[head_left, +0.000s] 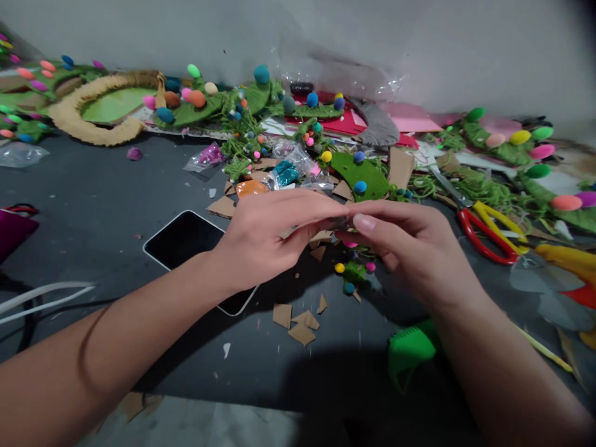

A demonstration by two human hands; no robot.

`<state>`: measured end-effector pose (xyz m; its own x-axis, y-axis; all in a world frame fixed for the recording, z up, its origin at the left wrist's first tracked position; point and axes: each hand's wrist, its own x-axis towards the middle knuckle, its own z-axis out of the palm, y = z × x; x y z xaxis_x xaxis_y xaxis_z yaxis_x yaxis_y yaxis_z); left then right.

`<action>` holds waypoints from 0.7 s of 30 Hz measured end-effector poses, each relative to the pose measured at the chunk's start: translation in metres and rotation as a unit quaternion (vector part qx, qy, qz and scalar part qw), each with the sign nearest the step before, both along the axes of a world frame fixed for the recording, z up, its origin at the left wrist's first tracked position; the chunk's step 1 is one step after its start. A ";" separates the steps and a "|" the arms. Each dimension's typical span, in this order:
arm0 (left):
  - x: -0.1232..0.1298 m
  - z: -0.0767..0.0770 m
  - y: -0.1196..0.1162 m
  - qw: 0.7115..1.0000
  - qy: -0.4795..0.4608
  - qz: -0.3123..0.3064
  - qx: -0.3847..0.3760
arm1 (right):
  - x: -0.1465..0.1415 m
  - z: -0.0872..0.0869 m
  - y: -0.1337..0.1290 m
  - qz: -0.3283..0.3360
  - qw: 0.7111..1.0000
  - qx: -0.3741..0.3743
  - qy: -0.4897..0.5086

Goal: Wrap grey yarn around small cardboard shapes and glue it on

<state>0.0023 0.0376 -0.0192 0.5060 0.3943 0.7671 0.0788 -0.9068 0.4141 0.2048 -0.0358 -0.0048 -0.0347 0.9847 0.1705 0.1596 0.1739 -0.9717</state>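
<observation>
Both hands meet above the dark table (186,347), fingertips touching around a small dark thing too hidden to name. My left hand (274,233) comes from the left, thumb and fingers pressed together. From the right, my right hand (410,245) pinches at the same spot. Just below the fingers lies a small green piece with coloured balls (354,273). A phone (186,239) with a dark screen lies partly under my left wrist. Cardboard scraps (302,332) are scattered on the table below the hands.
Red- and yellow-handled scissors (488,239) lie at the right. Green wrapped pieces with coloured balls (200,112) and a tan padded ring (69,112) line the wall. A green clip-like item (412,344) sits by my right forearm, a white cable (46,295) at the left.
</observation>
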 end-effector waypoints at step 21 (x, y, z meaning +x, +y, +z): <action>0.000 -0.004 -0.003 1.000 0.000 0.021 -0.004 | -0.006 0.003 -0.001 -0.029 0.999 0.016 -0.016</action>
<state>0.0021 0.0348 -0.0228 0.4890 0.4210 0.7640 0.1174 -0.8996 0.4206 0.1988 -0.0373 -0.0017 0.0154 0.9794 0.2015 0.2018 0.1943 -0.9599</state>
